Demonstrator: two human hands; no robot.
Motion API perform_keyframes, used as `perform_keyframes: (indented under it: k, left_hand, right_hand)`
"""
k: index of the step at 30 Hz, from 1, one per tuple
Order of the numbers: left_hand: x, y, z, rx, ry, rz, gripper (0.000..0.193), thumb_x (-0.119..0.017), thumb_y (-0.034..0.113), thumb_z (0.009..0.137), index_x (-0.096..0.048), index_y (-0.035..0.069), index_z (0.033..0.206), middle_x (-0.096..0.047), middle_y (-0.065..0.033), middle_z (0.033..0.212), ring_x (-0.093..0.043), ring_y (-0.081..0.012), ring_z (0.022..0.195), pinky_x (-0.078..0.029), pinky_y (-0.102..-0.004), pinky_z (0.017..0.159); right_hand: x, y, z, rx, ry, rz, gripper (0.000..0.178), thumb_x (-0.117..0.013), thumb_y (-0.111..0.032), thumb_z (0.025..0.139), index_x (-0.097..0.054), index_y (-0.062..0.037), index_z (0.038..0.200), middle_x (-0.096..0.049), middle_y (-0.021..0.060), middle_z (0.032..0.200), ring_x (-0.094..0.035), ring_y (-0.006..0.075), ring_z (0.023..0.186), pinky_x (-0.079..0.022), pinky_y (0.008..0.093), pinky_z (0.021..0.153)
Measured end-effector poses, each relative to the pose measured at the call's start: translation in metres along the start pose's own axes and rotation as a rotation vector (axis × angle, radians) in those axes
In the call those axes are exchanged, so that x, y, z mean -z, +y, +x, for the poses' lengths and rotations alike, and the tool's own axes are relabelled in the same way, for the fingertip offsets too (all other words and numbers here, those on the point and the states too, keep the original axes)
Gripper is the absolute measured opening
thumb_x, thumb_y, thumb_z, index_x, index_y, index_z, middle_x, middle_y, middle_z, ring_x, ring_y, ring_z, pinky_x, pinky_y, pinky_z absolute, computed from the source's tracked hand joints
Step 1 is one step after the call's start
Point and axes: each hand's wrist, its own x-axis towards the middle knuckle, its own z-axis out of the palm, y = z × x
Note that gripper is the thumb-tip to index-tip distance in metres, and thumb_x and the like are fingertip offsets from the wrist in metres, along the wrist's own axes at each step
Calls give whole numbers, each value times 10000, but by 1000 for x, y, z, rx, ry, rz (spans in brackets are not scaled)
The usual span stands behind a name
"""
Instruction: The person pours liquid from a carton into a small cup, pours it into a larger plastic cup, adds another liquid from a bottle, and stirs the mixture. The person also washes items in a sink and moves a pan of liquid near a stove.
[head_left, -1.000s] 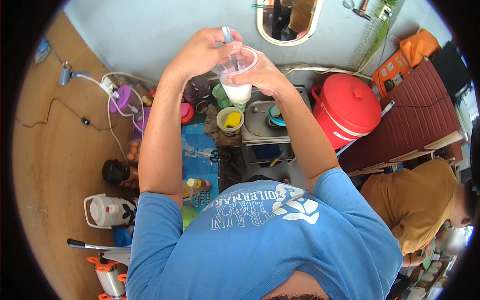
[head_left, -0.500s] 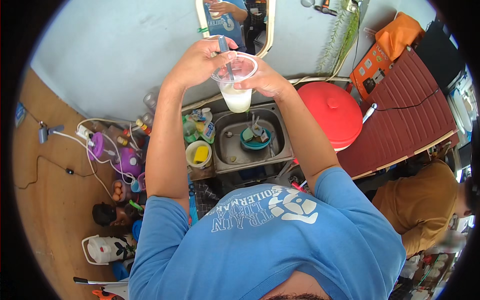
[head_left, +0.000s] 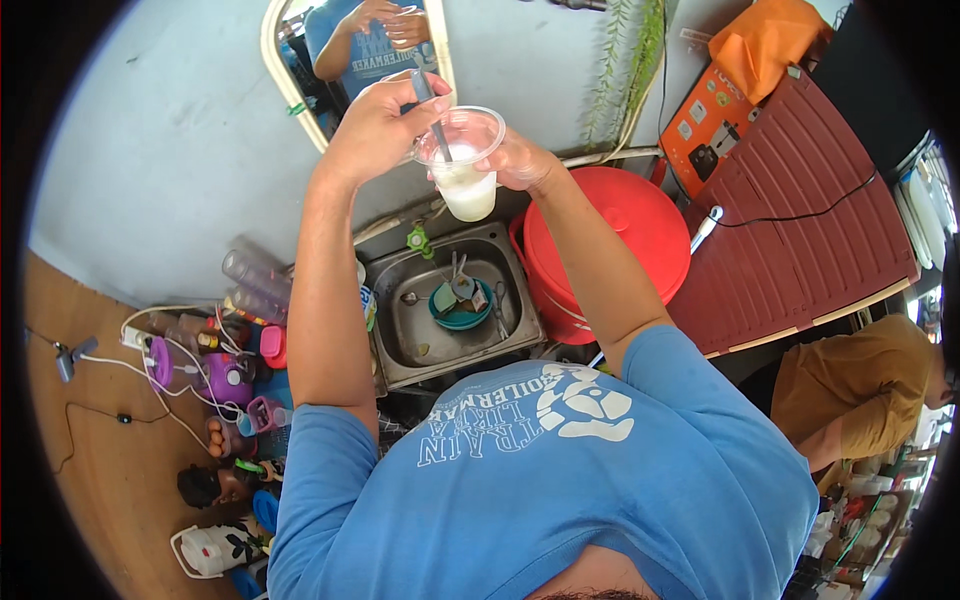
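Observation:
My left hand (head_left: 372, 132), raised in front of the wall, pinches a grey-handled utensil (head_left: 440, 138). Its lower end goes down into a clear plastic cup (head_left: 473, 204), and its tip is hidden in the cup. Frothy white stuff fills the cup's lower part. My right hand (head_left: 524, 162) grips the cup from the right, fingers wrapped around its side. The cup hangs above the far edge of a metal sink (head_left: 400, 358).
In the sink lie a teal bowl (head_left: 462, 320) and some utensils. A large red lidded container (head_left: 610, 240) stands right of it, beside a maroon slatted panel (head_left: 810, 230). A mirror (head_left: 270, 62) hangs on the wall. Another person (head_left: 850, 390) is at the right.
My view has turned, so the mirror and sink sit farther left in the picture. Both hands still hold the cup and utensil, which appear slightly farther left.

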Motion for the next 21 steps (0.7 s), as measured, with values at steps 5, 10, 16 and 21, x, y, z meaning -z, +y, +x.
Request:
perform_keyframes:
  k: [5, 10, 16, 21]
  left_hand:
    - [-23, 15, 20, 252, -141, -211, 197, -650, 175, 1011, -717, 28, 1124, -664, 25, 854, -582, -67, 801, -481, -260, 742]
    - [-24, 4, 33, 139, -82, -143, 194, -641, 171, 1010, -717, 41, 1131, -652, 14, 809, -558, -59, 713, -467, -255, 704]
    - [-38, 12, 35, 166, -160, -177, 212, -630, 170, 1013, -713, 34, 1153, -608, 36, 770, -515, -53, 636, -445, -258, 655]
    - [-23, -1, 39, 45, -70, -126, 210, -618, 137, 1009, -715, 34, 1163, -632, 19, 857, -547, -46, 747, -460, -243, 717]
  right_hand:
    - [29, -12, -12, 5, -72, -33, 812, -858, -390, 676, -559, -22, 1335, -652, 110, 1204, -638, 221, 1114, -527, 375, 967]
    - [32, -12, -20, 43, 26, -86, 795, -855, -344, 689, -554, -16, 1348, -652, 105, 1197, -627, 215, 1124, -513, 375, 983]
    - [27, -9, -22, 30, 81, -89, 730, -856, -313, 706, -587, -38, 1327, -660, 88, 1163, -627, 210, 1102, -499, 374, 995]
    - [15, -11, -18, 58, 93, -108, 655, -855, -210, 723, -617, -39, 1309, -672, 75, 1121, -634, 193, 1080, -505, 365, 975]
